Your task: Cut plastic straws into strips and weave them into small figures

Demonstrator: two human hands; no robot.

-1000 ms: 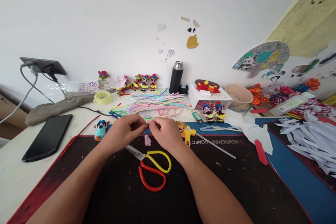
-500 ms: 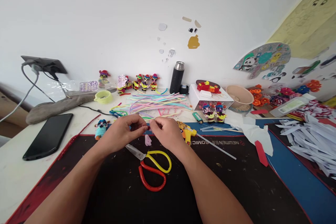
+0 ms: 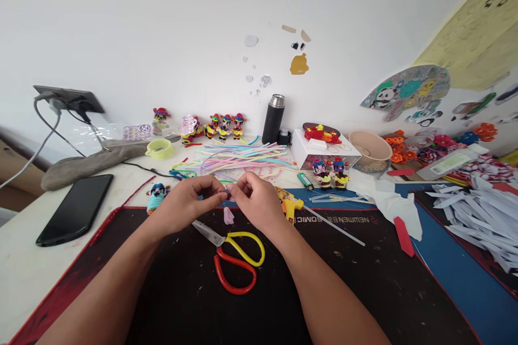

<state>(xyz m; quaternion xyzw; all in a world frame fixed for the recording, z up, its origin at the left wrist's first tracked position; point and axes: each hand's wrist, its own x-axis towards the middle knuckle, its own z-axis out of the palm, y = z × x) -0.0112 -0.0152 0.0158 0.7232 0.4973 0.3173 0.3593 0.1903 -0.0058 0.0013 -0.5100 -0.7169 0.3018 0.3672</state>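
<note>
My left hand (image 3: 198, 199) and my right hand (image 3: 257, 199) meet fingertip to fingertip over the back of the dark mat. Both are closed in a pinch; whatever sits between the fingers is too small to make out. Just below them lies a small pale-pink folded piece (image 3: 229, 216). Scissors (image 3: 220, 242) with one yellow and one red handle rest on the mat, blades partly under my left hand. A small turquoise figure (image 3: 157, 198) stands left of that hand. Partly behind my right wrist is a yellow glue gun (image 3: 292, 206) with a clear glue stick (image 3: 338, 227).
Pastel pipe cleaners (image 3: 246, 157) lie in a heap beyond my hands. Behind them stand several small figures (image 3: 225, 126) and a black thermos (image 3: 273, 118). A phone (image 3: 75, 210) is at left, a white box (image 3: 297, 148) and paper strips (image 3: 477, 221) at right.
My fingertips have shifted very slightly, still pinched together at the same spot. The scissors and other things on the mat stay where they were.
</note>
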